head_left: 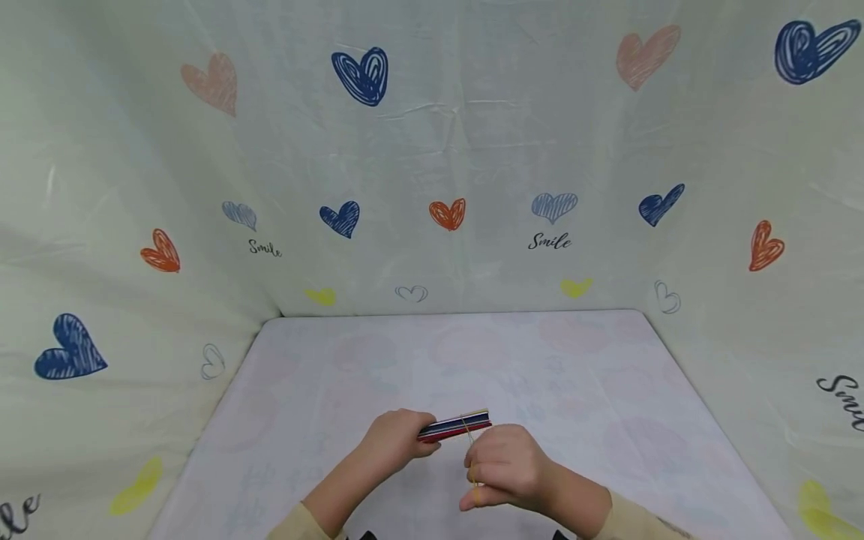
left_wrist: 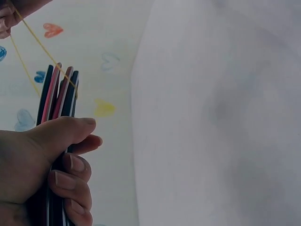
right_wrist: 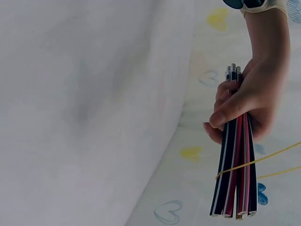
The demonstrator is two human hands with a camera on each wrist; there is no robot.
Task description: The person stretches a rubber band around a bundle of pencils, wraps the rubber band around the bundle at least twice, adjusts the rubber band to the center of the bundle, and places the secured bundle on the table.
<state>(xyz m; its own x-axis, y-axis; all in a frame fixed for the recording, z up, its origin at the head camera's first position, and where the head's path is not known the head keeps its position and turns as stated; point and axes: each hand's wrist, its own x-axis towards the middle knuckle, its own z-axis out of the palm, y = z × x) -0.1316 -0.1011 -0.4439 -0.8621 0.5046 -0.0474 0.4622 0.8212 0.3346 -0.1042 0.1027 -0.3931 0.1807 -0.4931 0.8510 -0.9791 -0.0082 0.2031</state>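
I see my left hand (head_left: 394,439) curled tight round a bundle of dark, red and white striped pencils (head_left: 454,426), held above the white counter (head_left: 594,390), my right hand (head_left: 506,465) pinching a thin yellow rubber band (right_wrist: 263,160) stretched over the bundle's free end, open counter on every side.

The pencils (head_left: 454,427) are dark blue, red and pink with white stripes. The rubber band (head_left: 469,442) is yellow. The cloth (head_left: 432,150) behind is pale with blue, orange and yellow hearts.
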